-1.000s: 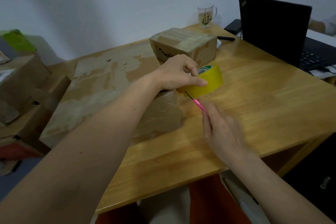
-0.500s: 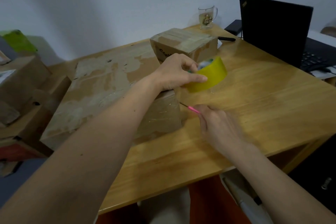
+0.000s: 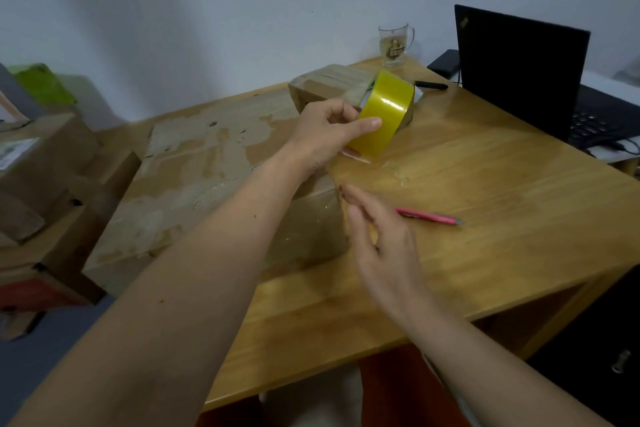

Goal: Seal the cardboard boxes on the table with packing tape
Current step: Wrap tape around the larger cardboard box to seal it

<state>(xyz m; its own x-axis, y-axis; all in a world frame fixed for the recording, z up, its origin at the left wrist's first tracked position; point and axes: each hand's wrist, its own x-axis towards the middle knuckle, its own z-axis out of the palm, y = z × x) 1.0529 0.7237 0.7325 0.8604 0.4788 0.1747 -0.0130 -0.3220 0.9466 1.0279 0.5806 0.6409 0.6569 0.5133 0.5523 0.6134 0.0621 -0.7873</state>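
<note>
The left hand grips the yellow roll of packing tape, thumb across its outer face and fingers curled at its core, holding it lifted over the large flat worn cardboard box on the wooden desk. The right hand holds nothing, its fingers straight and together at that box's taped near corner. A pink pen-shaped cutter lies on the desk just beyond the right hand. Behind the roll stands a small taped cardboard box, with a glass mug and a black laptop farther back.
</note>
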